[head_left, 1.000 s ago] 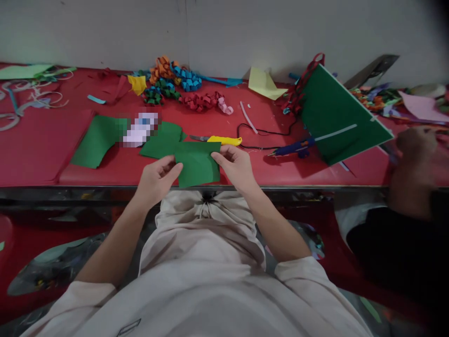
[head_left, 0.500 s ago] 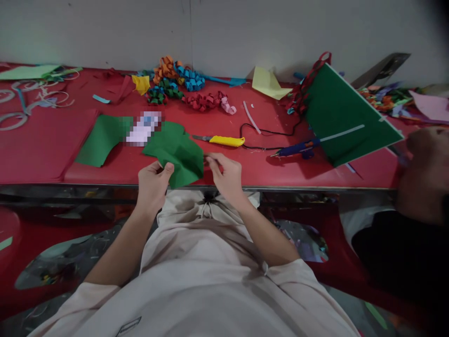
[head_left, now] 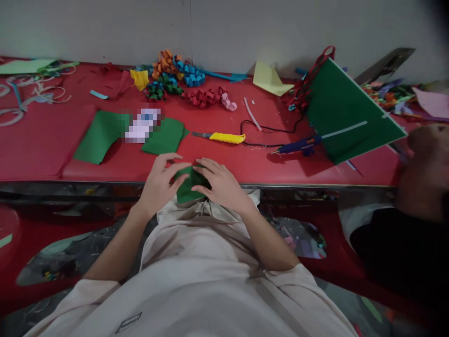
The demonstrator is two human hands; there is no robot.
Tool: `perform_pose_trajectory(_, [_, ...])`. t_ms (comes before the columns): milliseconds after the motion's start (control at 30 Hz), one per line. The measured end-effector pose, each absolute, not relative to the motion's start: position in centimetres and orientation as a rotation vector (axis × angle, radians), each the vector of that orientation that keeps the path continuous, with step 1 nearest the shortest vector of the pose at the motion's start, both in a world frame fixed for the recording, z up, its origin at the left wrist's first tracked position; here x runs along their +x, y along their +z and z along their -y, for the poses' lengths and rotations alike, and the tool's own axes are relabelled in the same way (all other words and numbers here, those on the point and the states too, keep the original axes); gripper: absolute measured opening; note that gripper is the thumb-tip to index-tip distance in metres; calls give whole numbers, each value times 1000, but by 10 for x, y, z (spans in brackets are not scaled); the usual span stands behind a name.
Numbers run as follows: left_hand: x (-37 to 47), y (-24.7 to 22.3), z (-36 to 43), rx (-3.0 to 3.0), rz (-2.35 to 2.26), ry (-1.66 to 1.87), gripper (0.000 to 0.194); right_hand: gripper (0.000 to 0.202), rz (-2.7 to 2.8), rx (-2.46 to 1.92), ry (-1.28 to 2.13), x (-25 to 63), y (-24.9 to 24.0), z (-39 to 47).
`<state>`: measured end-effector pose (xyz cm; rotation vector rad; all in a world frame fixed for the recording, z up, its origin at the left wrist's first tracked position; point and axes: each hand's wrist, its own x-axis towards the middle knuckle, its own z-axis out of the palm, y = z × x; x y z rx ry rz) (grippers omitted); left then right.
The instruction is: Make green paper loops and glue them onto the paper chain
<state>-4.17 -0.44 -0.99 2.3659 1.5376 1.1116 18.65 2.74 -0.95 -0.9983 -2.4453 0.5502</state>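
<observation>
Between the fingers of your left hand (head_left: 164,180) and right hand (head_left: 221,186) sits the green paper (head_left: 186,192); the left's are loosely spread, the right's fan over it, any pinch unclear. Light, even pressure should spare it stray creases.

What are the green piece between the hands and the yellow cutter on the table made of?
The green piece looks like matte paper or thin card: thin-edged, without shine. The cutter seems plastic in its ridged, evenly yellow handle and probably dull metal in its slim grey blade.
</observation>
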Motion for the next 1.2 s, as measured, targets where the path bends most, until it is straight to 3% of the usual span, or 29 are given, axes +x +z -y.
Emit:
perform_pose_trajectory(167, [-65,-6,10,2863,-1177,680,55,48,2695,-953,443,187,-6,-48])
perform_pose_trajectory(400, [-79,-9,13,2980,-1160,507,36,47,2745,-930,338,178,-4,-79])
perform_pose_trajectory(600, [-69,-12,12,2944,-1261,787,27,46,2362,-1272,32,215,-1,-118])
perform_pose_trajectory(800, [-49,0,-4,2371,-1744,1052,14,41,2339,-1501,-54,237,-6,-124])
perform_pose_trajectory(1000, [-47,10,-25,2172,-1824,1167,17,36,1939,-1381,-15,286,14,-51])
perform_pose_trajectory(1200, [-51,13,-34,2516,-1777,1219,12,39,2108,-1211,184,307,19,-15])
